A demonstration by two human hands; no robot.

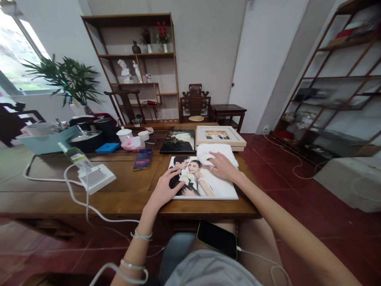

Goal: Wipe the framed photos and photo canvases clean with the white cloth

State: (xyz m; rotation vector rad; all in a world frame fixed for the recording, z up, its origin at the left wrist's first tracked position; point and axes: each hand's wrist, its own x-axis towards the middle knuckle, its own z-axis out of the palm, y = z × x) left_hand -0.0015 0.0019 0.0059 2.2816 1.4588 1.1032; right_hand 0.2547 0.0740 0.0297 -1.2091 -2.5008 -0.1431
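A white-edged wedding photo panel [218, 190] lies flat on the wooden table in front of me, showing a couple. My left hand [170, 182] rests on its left side with fingers spread. My right hand [222, 165] grips a white towel [228, 151] and presses it over the panel's upper right part. Fingertips of the right hand sink partly into the fabric. Just beyond the panel lies a dark photo album or panel [177, 142]. Beside that, a pale framed picture [220, 135] rests on another frame, close to the towel.
To the left are a white power strip [99, 178] with cables, a pixelated phone-like object [143, 159], a blue box [107, 147], a white teapot [124, 135], dark pots and a light-blue basket [44, 141]. A charging phone [217, 238] lies on my lap.
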